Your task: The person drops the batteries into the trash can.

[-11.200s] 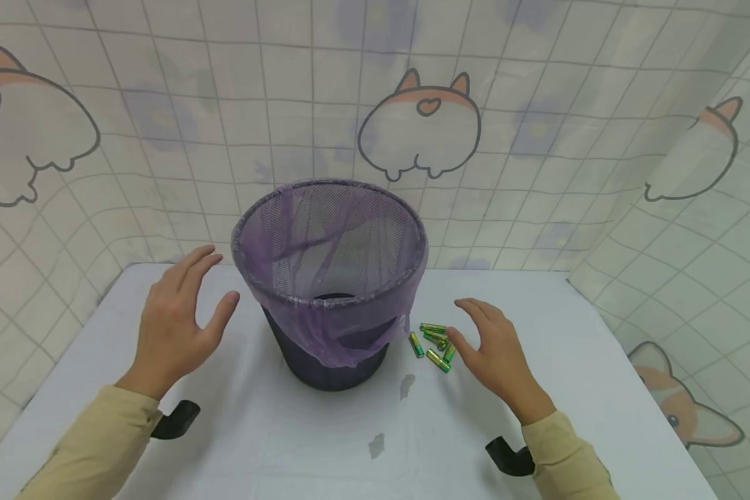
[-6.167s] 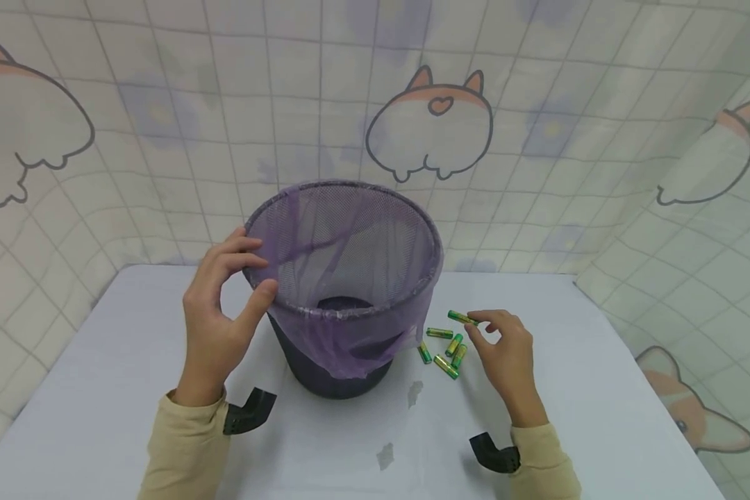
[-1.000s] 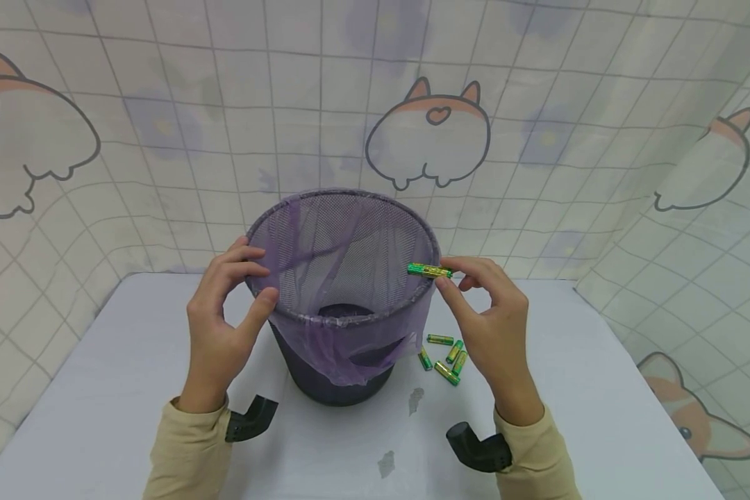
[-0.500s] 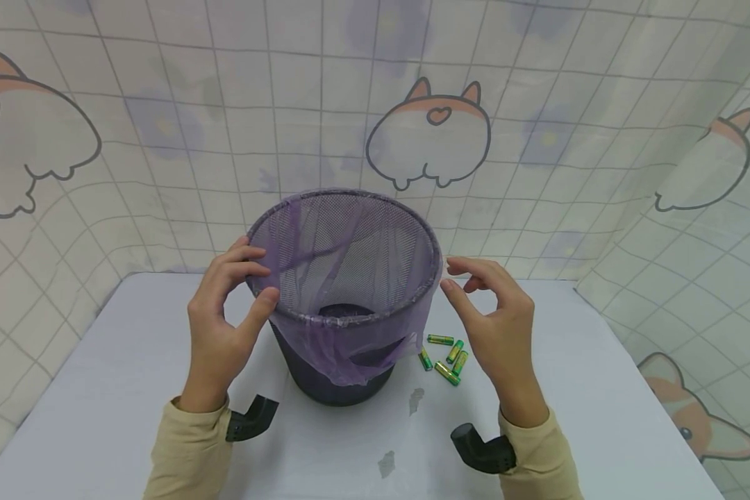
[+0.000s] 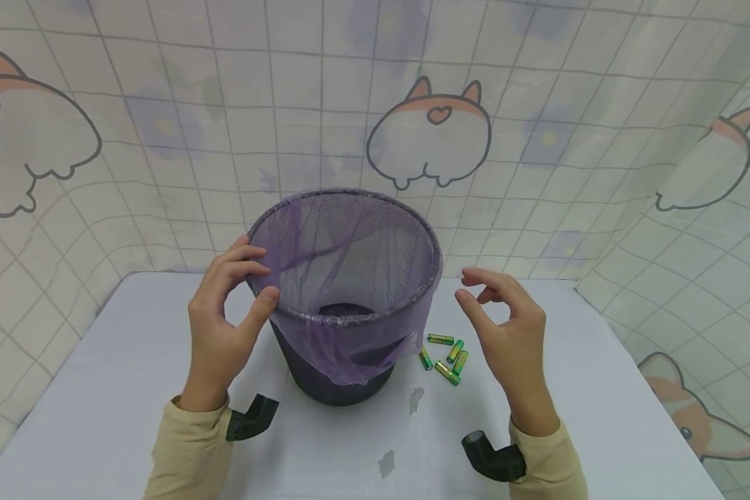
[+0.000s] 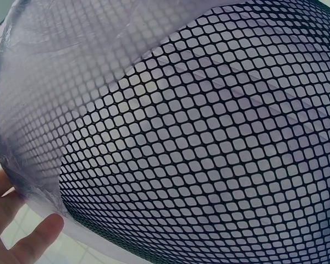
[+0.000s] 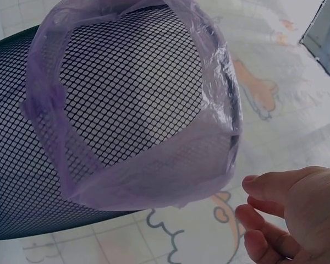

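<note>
A black mesh wastebasket (image 5: 344, 392) stands on the white table, lined with a purple plastic bag (image 5: 331, 347) folded over its rim. My left hand (image 5: 225, 326) holds the rim on the left side, fingertips over the edge and thumb lower at the front. In the left wrist view, part of the fingers (image 6: 3, 212) is hidden at the frame's edge. To the right of the basket, my right hand (image 5: 506, 326) hovers with nothing in it, thumb and forefinger apart. Several green batteries (image 5: 446, 373) lie loose on the table between the basket and that hand. The basket's bottom is mostly hidden.
A curtain with a grid and cartoon corgi print (image 5: 428, 139) hangs behind and beside the white table (image 5: 131, 417). Two grey patches (image 5: 386, 463) mark the tabletop in front of the basket. Black wrist mounts (image 5: 253, 418) sit on both sleeves.
A second ago my right hand pinched a battery over the basket's right rim. That battery is out of its fingers and out of sight; the hand has drawn back right. My left hand stays.
</note>
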`<state>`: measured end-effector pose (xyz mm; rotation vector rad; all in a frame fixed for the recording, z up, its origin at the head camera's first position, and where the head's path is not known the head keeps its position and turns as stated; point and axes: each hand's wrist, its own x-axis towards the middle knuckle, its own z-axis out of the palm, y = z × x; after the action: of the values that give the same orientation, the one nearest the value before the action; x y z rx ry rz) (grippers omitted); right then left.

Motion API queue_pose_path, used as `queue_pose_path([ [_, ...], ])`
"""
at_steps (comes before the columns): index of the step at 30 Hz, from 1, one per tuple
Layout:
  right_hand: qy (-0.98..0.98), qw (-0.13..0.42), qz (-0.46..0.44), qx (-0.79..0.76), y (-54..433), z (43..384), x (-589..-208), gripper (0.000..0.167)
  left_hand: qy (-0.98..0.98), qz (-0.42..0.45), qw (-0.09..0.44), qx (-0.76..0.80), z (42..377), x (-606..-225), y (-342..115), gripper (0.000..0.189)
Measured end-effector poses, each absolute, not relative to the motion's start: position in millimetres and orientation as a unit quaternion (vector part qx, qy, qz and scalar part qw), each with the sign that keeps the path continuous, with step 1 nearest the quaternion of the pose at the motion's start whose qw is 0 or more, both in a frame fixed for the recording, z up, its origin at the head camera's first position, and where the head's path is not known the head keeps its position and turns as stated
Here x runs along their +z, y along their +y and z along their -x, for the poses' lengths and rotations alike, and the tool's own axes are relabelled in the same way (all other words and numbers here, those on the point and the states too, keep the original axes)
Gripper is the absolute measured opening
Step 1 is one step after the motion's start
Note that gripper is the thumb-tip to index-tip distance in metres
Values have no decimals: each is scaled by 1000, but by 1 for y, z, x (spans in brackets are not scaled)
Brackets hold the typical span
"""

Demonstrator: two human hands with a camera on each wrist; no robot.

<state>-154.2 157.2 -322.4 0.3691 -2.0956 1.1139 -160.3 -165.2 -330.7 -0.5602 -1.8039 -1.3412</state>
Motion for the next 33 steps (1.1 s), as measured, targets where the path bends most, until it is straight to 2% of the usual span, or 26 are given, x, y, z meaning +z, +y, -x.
queue_pose_path([
  [33,-845,314,-76,427,177,149,-357,28,-712,226,401,-530,161,-330,-165,20],
])
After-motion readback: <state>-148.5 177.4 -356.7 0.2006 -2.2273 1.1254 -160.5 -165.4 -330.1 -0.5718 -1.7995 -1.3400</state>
